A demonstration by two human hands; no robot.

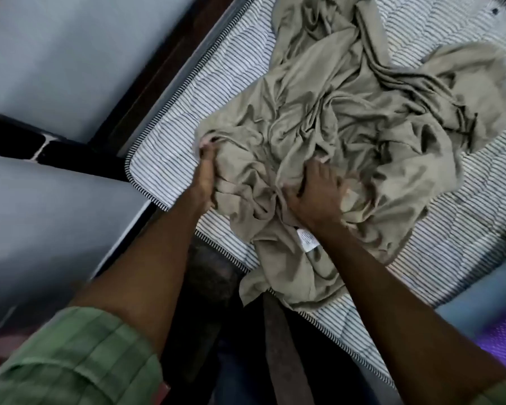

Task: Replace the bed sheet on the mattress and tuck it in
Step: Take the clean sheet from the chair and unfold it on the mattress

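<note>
Right now I'm sorting the bunched sheet [348,118] on the bare mattress [170,147]. My left hand [206,173] pinches its edge, my right hand [319,194] clutches folds. Next: find a corner, spread.

There is just one camera, worn on the person's head. It looks forward and steeply down, from above the near edge of the mattress [170,159]. It is close, so both arms reach in from the bottom of the picture, and the hands are near the middle: the left hand [206,168] and the right hand [319,191]. The view is wide and tilted, so the mattress runs slantwise. The sheet [348,112] fills the middle, and the floor [56,68] fills the left.
</note>
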